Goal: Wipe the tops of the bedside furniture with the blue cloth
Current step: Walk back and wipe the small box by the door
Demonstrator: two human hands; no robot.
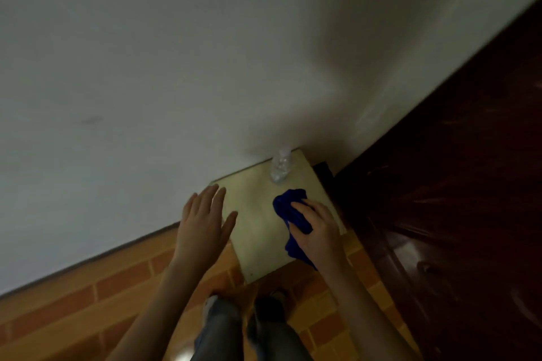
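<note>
A person stands over a small pale bedside counter (258, 214) set in the corner of a room, wiping its top with a blue cloth (290, 214). The right hand (318, 231) presses down on the cloth, its grip closed over the bunched fabric, on the right half of the top near the edge that faces the dark wooden bed frame (454, 184). The left hand (205, 223) is held flat with its fingers spread, its grip apart and holding nothing, at the left edge of the counter; whether it touches the surface cannot be told from this blurred view. A clear plastic bottle (281, 167) stands upright at the far corner against the white wall (146, 67), near the cloth but apart from it.

The wiping of this top appears to be under way, with the left and far parts not yet covered. The next pass would seem to call for sweeping the cloth leftward and toward the wall, either working around the bottle or lifting it aside with the free hand, since a careless stroke could tip it.

The cloth lies crumpled, its long axis running from the near edge by the wrist toward the bottle, the loose tail hanging off the near side
</note>
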